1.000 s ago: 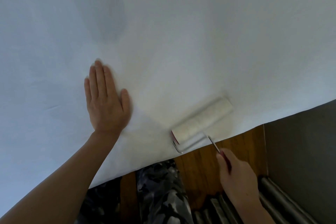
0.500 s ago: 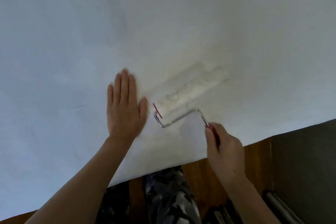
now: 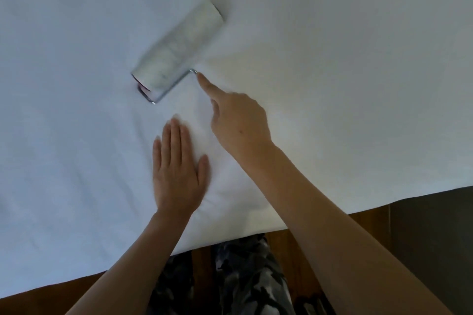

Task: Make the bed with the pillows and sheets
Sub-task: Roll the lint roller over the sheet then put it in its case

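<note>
Brown wooden floor (image 3: 286, 243) below, a dark grey panel (image 3: 432, 238) at right.

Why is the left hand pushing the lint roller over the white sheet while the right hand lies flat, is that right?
Not quite. The head view shows the right hand pushing the lint roller over the white sheet, with its handle hidden under that hand. The left hand is the one that lies flat on the sheet.
</note>
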Demonstrator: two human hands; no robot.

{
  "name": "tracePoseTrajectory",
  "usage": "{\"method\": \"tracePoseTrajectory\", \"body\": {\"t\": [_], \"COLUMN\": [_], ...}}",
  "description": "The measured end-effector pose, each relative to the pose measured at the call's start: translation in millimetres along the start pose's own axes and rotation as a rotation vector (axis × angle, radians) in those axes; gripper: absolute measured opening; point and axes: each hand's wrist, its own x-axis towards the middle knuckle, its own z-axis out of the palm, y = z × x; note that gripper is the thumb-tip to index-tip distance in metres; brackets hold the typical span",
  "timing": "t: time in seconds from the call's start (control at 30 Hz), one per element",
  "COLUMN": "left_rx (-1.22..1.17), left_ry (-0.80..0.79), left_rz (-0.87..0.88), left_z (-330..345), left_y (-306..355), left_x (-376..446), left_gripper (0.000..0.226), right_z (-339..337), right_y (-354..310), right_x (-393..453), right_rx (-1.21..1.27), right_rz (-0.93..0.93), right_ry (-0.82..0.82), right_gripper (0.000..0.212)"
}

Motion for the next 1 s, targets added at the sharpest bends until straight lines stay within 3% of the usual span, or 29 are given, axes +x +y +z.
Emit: {"method": "tracePoseTrajectory", "body": {"t": [0.2, 0.47, 0.63, 0.77, 1.0], "left_rx": [-0.007, -0.018, -0.021, -0.019, -0.036], "left_ry": [-0.001, -0.025, -0.030, -0.042, -0.091], "left_rz": [0.100, 0.143, 0.127, 0.150, 0.290], "left_z": [-0.9, -3.5, -3.0, -3.4, -0.6], "left_y": [-11.9, -19.4, -18.1, -19.1, -24.1], "left_x": [-17.2, -25.7, -26.7, -27.1, -43.6], "left_gripper": [0.062, 0.059, 0.060, 0.059, 0.061], "right_z": [5.9, 0.6, -19.9, -26.1, -10.7], "right_y": [69.6, 117.7, 137.7, 135.0, 86.2], "right_x": [-123.8, -238.5, -299.9, -335.0, -212.8], "right_rx": [-0.006, -0.105, -0.109, 0.055, 0.111], "right_rz": [0.119, 0.279, 0.492, 0.541, 0.245], "right_ry": [-0.076, -0.202, -0.343, -0.289, 0.073], "right_gripper": [0.061, 0.093, 0.085, 0.102, 0.060]}}
